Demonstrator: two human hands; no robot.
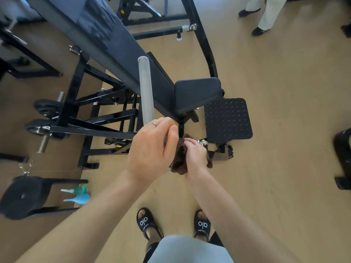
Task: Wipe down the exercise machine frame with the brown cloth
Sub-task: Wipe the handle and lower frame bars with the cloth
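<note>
head view: left hand [150, 149] grips silver bar [145, 92], right hand [195, 154] clutches brown cloth [179, 164] (slides [147, 223] read "alo").

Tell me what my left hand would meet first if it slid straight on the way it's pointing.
Probably nothing soon: the left hand grips the silver bar, whose bare length runs on to its free end. Depth is unclear from overhead.

Left hand [152, 149] wraps the lower end of the silver bar [145, 91] — ring on one finger. Just beside it, the right hand [195, 153] bunches the brown cloth [179, 158] against the machine frame [106, 128]. Black seat pad [197, 93] and studded footplate [228, 118] sit beyond — two spray bottles [77, 194] lie on the floor at left.
</note>
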